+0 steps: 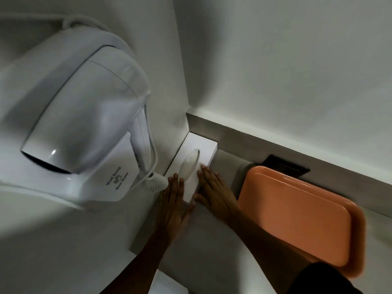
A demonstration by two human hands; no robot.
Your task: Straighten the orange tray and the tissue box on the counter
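A white tissue box [202, 148] with an oval slot lies in the counter's far left corner, its long side against the left wall. My left hand [172, 205] rests flat on the box's near left edge, fingers together. My right hand [214, 193] lies flat against the box's near right side, fingers stretched forward and thumb at the near corner. Both palms press on the box without wrapping around it. The empty orange tray [297, 217] sits on the grey counter [212, 247] just right of my right forearm, its far end near the back wall.
A white wall-mounted hair dryer [82, 122] with its cord hangs on the left wall, close above my left hand. A dark flat object [286, 165] lies behind the tray against the back ledge. White walls close the corner.
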